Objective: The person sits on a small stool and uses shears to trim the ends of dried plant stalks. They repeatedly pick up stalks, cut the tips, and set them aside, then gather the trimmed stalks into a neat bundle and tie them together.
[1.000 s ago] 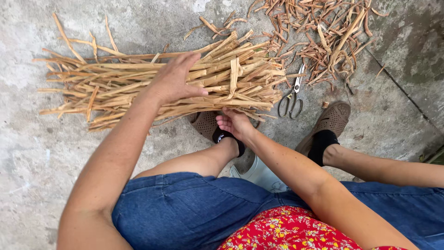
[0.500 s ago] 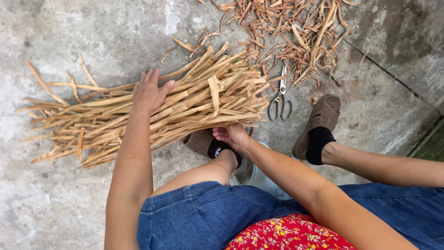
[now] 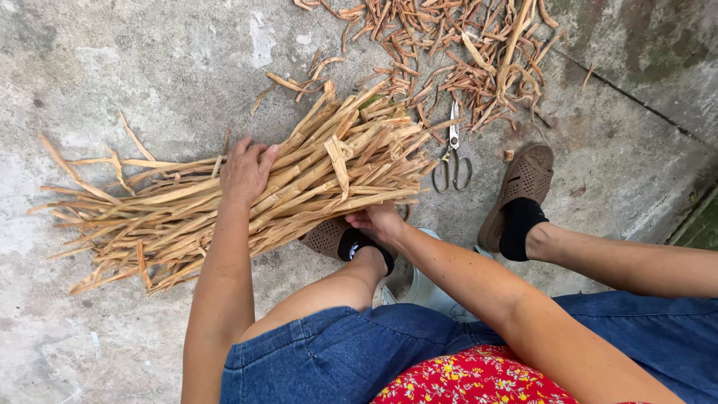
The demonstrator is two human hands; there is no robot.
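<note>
Seated person, viewed from above, knees apart over a rough concrete floor (image 3: 149,67). A loose bundle of dry, pale split strips (image 3: 247,202) lies across the floor in front of the feet, its thicker cut ends fanning up toward the right, its thin ends trailing out to the left. The left hand (image 3: 245,170) rests on top of the bundle about midway along, palm down, fingers spread and curled over the strips, pressing rather than clasping; this looks like a way to pin the pile flat so it does not scatter. The right hand (image 3: 380,218) sits at the near edge of the bundle, by the cut ends, fingers bent around the lowest strips from underneath, seemingly gathering that side in; how tightly it grips I cannot tell, since the fingertips are hidden under the strips. A pair of scissors (image 3: 452,153) lies on the floor just beyond the cut ends, blades pointing away, within easy reach of the right hand. Behind it a heap of short brownish trimmings (image 3: 449,52) is spread well apart from the bundle, apparently kept separate. Brown perforated shoes: the right one (image 3: 520,191) beside the scissors, the left one (image 3: 329,238) partly under the bundle.
</note>
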